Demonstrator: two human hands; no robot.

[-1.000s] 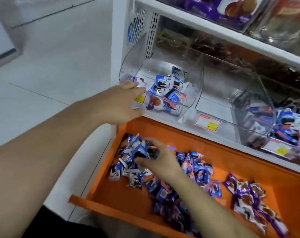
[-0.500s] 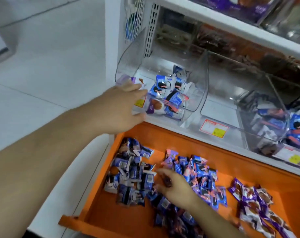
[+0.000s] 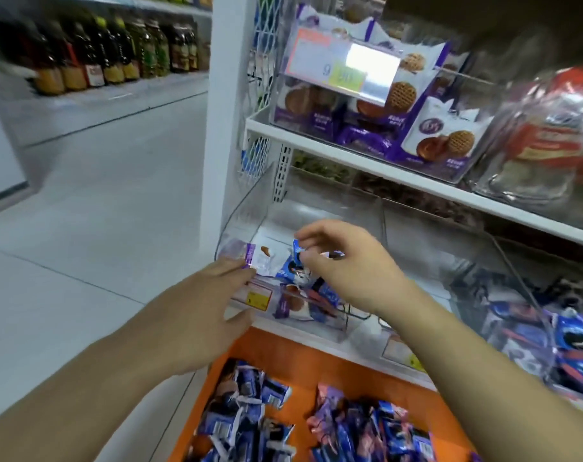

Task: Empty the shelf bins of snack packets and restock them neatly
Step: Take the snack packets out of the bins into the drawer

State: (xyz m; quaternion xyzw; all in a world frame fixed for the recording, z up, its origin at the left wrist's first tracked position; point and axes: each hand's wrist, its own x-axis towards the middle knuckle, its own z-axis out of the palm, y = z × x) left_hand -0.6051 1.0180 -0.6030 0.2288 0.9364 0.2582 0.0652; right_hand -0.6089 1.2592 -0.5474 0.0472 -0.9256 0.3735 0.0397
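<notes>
Compared with half a second earlier, the right hand [image 3: 343,261] had left the orange drawer [image 3: 283,353] and come up over the clear bin [image 3: 246,208] on the shelf [image 3: 367,161], its fingers pinching a small blue snack packet [image 3: 298,250]. The left hand [image 3: 206,305] stayed at the bin's front edge, fingers straight and touching it. Inside the bin lay a few blue and purple-white packets [image 3: 297,288]; many more were heaped in the drawer below.
</notes>
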